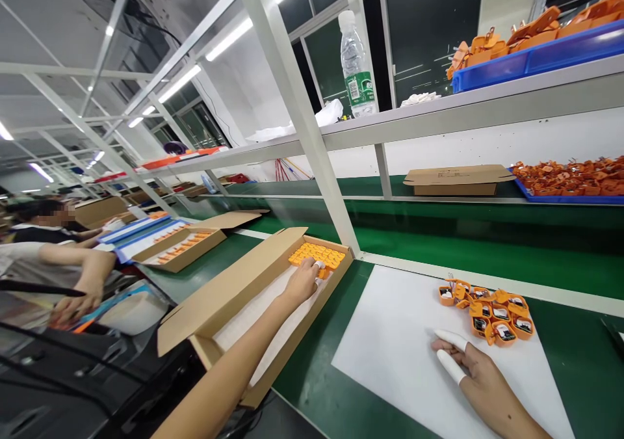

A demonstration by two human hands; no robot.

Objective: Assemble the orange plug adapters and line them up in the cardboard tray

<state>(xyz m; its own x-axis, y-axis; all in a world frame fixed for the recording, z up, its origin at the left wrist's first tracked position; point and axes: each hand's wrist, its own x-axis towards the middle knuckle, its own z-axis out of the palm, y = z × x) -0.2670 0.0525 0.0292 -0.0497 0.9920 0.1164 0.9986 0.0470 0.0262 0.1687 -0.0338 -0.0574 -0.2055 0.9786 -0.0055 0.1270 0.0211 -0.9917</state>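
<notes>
Cardboard wall (288, 354) near left hand (301, 284), narrow at orange pieces (318, 253) | right hand (472, 366) parted, bare paper (385, 335) leftward

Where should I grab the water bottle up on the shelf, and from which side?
I'd grip the bottle around its green label, coming from the front right. It stands upright near the front of the shelf, while the pale post and crumpled white plastic are on its left.

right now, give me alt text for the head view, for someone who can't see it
A left hand touches orange parts in an open cardboard box. The right hand, with white finger covers, hovers over a white sheet beside a cluster of orange pieces.
</notes>
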